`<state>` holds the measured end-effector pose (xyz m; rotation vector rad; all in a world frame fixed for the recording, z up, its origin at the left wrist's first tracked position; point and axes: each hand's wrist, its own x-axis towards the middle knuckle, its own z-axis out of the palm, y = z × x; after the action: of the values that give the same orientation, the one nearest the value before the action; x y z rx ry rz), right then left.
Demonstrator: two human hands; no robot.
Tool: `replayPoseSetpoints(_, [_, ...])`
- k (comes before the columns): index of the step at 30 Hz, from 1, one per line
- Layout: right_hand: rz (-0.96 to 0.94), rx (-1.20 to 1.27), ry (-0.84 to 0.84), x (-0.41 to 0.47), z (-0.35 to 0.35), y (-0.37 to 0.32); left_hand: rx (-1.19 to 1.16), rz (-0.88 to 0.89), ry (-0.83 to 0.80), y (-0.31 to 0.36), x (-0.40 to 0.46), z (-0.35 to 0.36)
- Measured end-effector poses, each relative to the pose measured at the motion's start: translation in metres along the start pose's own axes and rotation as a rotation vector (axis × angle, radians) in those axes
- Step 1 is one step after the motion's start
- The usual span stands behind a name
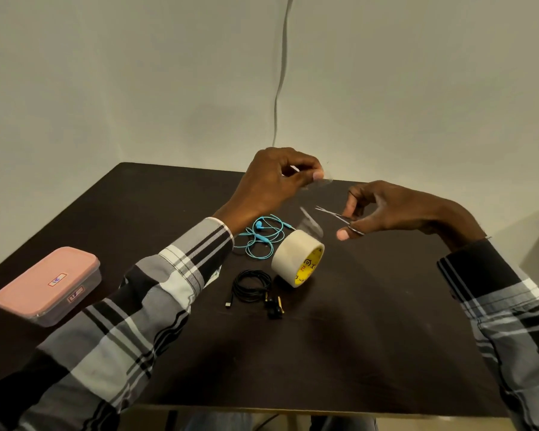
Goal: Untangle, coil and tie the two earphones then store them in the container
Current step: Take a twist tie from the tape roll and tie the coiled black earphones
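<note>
A blue earphone [263,237] lies loosely coiled on the dark table [355,337], partly behind my left wrist. A black earphone [252,287] lies coiled in front of it, buds and plug to its right. My left hand [277,178] is raised above the table and pinches a clear strip of tape [319,181] pulled from the tape roll [297,258]. My right hand [392,209] holds small scissors [336,216] with blades apart, pointing left toward the strip. The pink-lidded container [49,286] sits shut at the table's left.
The table stands against a pale wall corner. A grey cable [280,73] runs down the wall behind the table. Bare table surface lies in front of and to the right of the tape roll.
</note>
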<state>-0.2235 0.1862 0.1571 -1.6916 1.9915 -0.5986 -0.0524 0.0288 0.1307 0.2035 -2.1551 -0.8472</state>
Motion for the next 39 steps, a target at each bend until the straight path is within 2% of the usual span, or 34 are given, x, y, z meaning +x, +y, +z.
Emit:
replayPoseSetpoints(5, [0.009, 0.024, 0.022, 0.0, 0.001, 0.004, 0.007, -0.209, -0.173, -0.018, -0.029, 0.018])
replayPoseSetpoints(9, [0.037, 0.002, 0.013, -0.001, 0.005, 0.012, -0.048, -0.343, -0.192, -0.034, -0.051, 0.034])
replayPoseSetpoints(13, [0.055, 0.078, 0.145, -0.009, 0.01, 0.022, 0.026, -0.395, -0.271, -0.045, -0.061, 0.046])
replayPoseSetpoints(16, [0.115, 0.074, 0.285, -0.011, 0.025, 0.031, 0.036, -0.388, -0.233, -0.048, -0.06, 0.054])
replayPoseSetpoints(20, [0.213, 0.066, 0.556, -0.015, 0.061, 0.043, 0.007, -0.388, -0.131, -0.05, -0.053, 0.061])
replayPoseSetpoints(25, [0.235, 0.067, 0.702, -0.022, 0.092, 0.047, -0.335, -0.593, -0.058, -0.056, -0.051, 0.075])
replayPoseSetpoints(28, [0.262, 0.11, 0.704, -0.024, 0.098, 0.052, -0.497, -0.663, -0.104, -0.062, -0.051, 0.088])
replayPoseSetpoints(31, [0.3, 0.125, 0.659, -0.026, 0.097, 0.057, -0.551, -0.686, -0.161, -0.065, -0.05, 0.098])
replayPoseSetpoints(36, [0.341, 0.106, 0.593, -0.026, 0.09, 0.062, -0.401, -0.636, -0.299, -0.072, -0.047, 0.108])
replayPoseSetpoints(39, [0.336, 0.07, 0.58, -0.021, 0.086, 0.058, -0.349, -0.612, -0.309, -0.073, -0.042, 0.107])
